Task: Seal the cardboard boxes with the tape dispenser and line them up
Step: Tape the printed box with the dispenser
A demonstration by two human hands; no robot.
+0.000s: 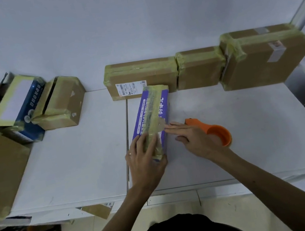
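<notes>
Purple-printed carton [151, 111], banded with yellowish tape, lies lengthwise mid-table [74, 158]. We find the left grip [144, 157] clasping its near end, fingers curled over the top. The right grip [194, 138] is released, its straight fingertips touching the carton's right side. An orange tape dispenser [217, 132] rests just beyond that grip. Three taped brown boxes [200, 67] stand side by side at the wall.
</notes>
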